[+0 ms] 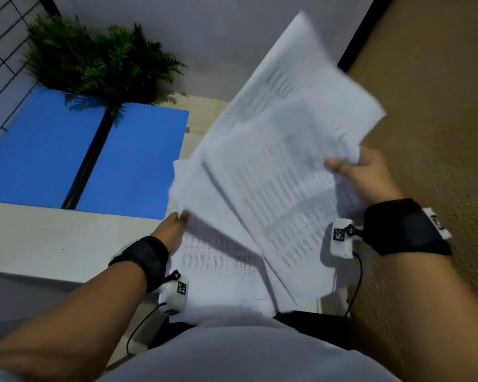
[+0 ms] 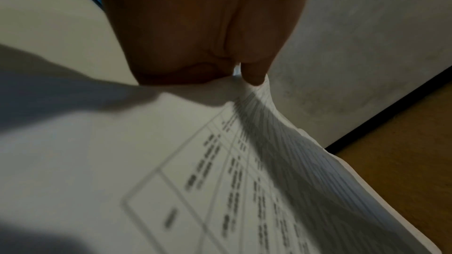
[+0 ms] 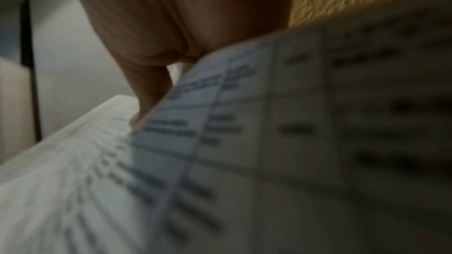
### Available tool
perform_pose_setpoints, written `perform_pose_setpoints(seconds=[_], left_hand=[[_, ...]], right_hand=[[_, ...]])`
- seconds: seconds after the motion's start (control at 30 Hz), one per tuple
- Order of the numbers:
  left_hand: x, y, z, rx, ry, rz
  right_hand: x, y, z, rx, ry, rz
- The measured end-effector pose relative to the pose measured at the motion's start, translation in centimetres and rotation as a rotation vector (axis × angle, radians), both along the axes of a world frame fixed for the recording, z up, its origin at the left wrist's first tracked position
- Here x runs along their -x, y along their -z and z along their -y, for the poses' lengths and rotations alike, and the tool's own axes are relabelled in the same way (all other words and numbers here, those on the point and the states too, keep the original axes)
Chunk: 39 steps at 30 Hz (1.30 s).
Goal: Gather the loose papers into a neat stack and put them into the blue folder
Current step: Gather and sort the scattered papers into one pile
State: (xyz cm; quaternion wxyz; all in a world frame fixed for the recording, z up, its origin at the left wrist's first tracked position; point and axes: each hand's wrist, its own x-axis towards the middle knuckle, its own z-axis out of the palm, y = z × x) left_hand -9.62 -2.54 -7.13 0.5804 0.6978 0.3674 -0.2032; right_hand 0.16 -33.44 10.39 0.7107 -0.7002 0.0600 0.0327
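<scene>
Several white printed papers (image 1: 273, 161) are lifted off the table in a loose, fanned bundle, blurred by motion. My right hand (image 1: 353, 172) grips their right edge, thumb on top. My left hand (image 1: 174, 227) pinches the left edge of the papers (image 2: 220, 161) near the table. In the right wrist view the printed sheets (image 3: 269, 142) fill the frame under my fingers (image 3: 151, 92). The blue folder (image 1: 100, 158) lies open and flat on the table at the left, with a black spine down its middle.
A green fern plant (image 1: 94, 59) stands behind the folder, overhanging its far edge. The pale table (image 1: 53, 244) runs along the left. A brown textured wall (image 1: 439, 106) rises at the right, and a wire grid (image 1: 0, 37) at the far left.
</scene>
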Motion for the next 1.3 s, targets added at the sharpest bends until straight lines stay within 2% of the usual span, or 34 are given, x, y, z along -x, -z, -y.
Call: perform_pose_setpoints(seconds=[0.07,0.13,0.2,0.27,0.37,0.43,0.5,0.53,0.6,0.63,0.7,0.77,0.83,0.9,0.97,1.07,1.17,1.3], left_hand=[[0.0,-0.2,-0.4,0.173,-0.109,-0.015],[0.3,-0.7,-0.8,0.257,-0.116,-0.016],[0.6,-1.3,-0.9,0.326,-0.073,-0.017],[0.8,-2.0,-0.3,0.306,0.046,-0.025],[0.8,-0.8,0.0,0.176,0.025,0.045],[0.6,2.1,-0.6,0.068,0.029,0.109],[0.3,5.5,-1.4,0.074,-0.012,0.115],[0.2,5.6,-1.3,0.071,-0.016,0.109],[0.2,3.4,-0.5,0.05,-0.017,0.122],[0.2,3.1,-0.4,0.042,-0.01,0.12],[0.3,3.2,-0.3,0.077,-0.027,0.126],[0.4,3.8,-0.5,0.089,-0.037,0.13],[0.3,4.2,-0.5,0.098,-0.034,0.116],[0.4,4.0,-0.4,0.11,-0.05,0.098],[0.5,2.7,-0.1,0.132,-0.048,0.081],[0.5,0.7,0.6,0.138,-0.042,0.045],[0.2,0.1,0.3,0.057,0.037,-0.038],[0.0,0.3,0.0,0.19,0.074,-0.085]], right_hand=[[-0.1,1.7,-0.6,0.189,-0.193,-0.147],[-0.6,3.7,-1.1,0.452,-0.38,-0.221],[-1.2,5.4,-2.1,0.729,-0.508,-0.256],[-1.2,6.7,-3.6,0.944,-0.611,-0.254],[-0.7,7.9,-4.4,1.02,-0.652,-0.274],[-0.3,8.1,-3.9,1.052,-0.693,-0.333],[-0.1,7.6,-3.0,1.142,-0.743,-0.378],[-0.3,7.3,-2.4,1.233,-0.747,-0.376],[-1.1,6.1,-1.0,1.405,-0.645,-0.307],[-1.6,5.3,-0.1,1.435,-0.521,-0.25],[-2.2,3.2,1.4,1.333,-0.189,-0.161],[-2.1,0.1,2.3,1.13,0.113,-0.013],[-1.8,-2.7,2.4,0.839,0.275,0.126],[-1.5,-3.8,1.8,0.591,0.285,0.212],[-1.1,-2.7,0.7,0.488,0.234,0.188],[-0.3,1.5,-1.6,0.424,0.161,0.056],[1.2,7.3,-3.8,0.405,0.061,-0.123],[3.2,12.8,-6.3,0.475,0.003,-0.381]])
